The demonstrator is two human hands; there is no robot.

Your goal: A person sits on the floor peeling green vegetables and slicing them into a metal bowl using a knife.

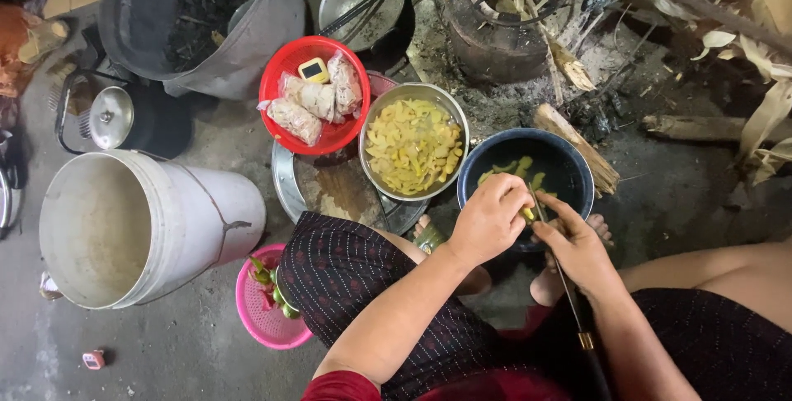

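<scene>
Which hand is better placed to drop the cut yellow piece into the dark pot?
Probably the left hand: its fingers pinch the yellow piece right over the dark pot. The right hand is busy gripping the knife.

the left hand (488,221) covers most of the small yellow piece (526,214) it grips, so its shape cannot be told. the knife (569,294) blade is largely hidden behind the right hand (577,248), and its handle runs off the bottom edge. both hands hide the near rim of the dark bowl (569,172). the pink basket (256,318) is partly hidden under the knee. the grey tub (148,5) is cut off at the top edge.
</scene>
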